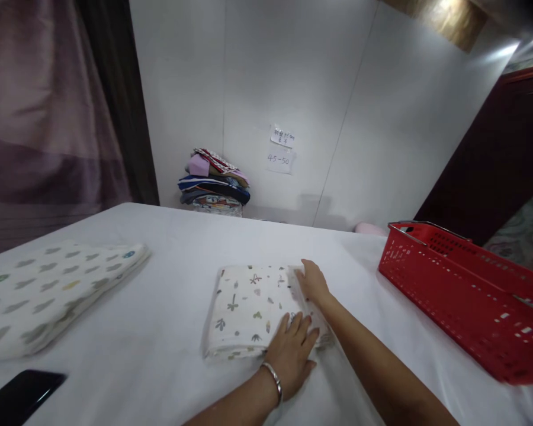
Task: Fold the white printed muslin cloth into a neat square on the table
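A folded white cloth (244,302) with small printed plants and leaves lies flat on the white-covered table. A clear plastic bag (322,322) is drawn over its right end, and loose film trails toward the front. My left hand (291,349), with a silver bracelet at the wrist, rests on the cloth's near right part, fingers spread. At the far right corner, my right hand (314,283) is closed on the edge of the plastic, thumb toward the cloth. The exact grip of its fingers is partly hidden.
A larger folded cloth (48,290) with grey cloud-like prints lies at the left, with a black phone (22,396) nearer. On the right stands a red plastic basket (462,296). Stacked folded fabrics (215,180) sit beyond the table's far edge, by the wall.
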A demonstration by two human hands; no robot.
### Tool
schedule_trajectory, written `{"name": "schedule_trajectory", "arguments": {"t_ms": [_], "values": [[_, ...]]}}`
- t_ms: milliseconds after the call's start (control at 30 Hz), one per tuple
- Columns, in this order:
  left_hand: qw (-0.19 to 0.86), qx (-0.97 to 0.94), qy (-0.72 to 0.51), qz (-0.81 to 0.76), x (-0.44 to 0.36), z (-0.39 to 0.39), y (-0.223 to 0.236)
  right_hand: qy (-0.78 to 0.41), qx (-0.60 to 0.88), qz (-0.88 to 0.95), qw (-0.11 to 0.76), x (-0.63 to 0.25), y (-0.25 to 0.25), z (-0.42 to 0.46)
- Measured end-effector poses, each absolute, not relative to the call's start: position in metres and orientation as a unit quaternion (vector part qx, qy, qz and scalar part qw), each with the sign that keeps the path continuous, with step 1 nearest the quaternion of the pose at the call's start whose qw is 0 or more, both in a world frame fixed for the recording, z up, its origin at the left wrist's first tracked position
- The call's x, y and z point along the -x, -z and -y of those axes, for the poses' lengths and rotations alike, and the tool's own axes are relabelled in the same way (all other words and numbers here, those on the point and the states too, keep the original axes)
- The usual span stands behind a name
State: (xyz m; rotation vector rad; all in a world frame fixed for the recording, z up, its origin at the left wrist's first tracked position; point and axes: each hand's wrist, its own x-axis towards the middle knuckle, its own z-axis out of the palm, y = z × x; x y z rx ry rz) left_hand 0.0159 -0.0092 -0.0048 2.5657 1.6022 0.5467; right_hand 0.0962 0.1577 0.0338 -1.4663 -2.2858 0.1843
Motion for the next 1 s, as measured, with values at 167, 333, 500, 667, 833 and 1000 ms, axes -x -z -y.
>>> {"name": "schedule_trajectory", "arguments": {"t_ms": [167, 333, 500, 667, 833, 1000], "values": [[0.025, -0.840, -0.175, -0.513, -0.017, 0.016, -0.007, -0.086, 0.405, 0.880, 0.232, -0.108, -0.016, -0.122], [-0.012, -0.834, -0.176, -0.523, -0.019, 0.017, -0.011, -0.099, 0.430, 0.884, 0.154, -0.136, 0.008, -0.108], [-0.031, -0.837, -0.154, -0.524, -0.024, 0.016, -0.008, -0.062, 0.425, 0.897, 0.105, -0.147, 0.016, -0.100], [0.004, -0.836, -0.144, -0.529, -0.017, 0.030, -0.017, -0.035, 0.433, 0.898, 0.074, -0.145, 0.013, -0.095], [0.040, -0.805, -0.161, -0.570, 0.023, 0.064, -0.030, -0.017, 0.445, 0.893, 0.060, -0.141, 0.009, -0.090], [0.014, -0.712, -0.196, -0.674, 0.082, 0.105, -0.027, -0.012, 0.445, 0.893, 0.063, -0.139, 0.009, -0.089]]}}
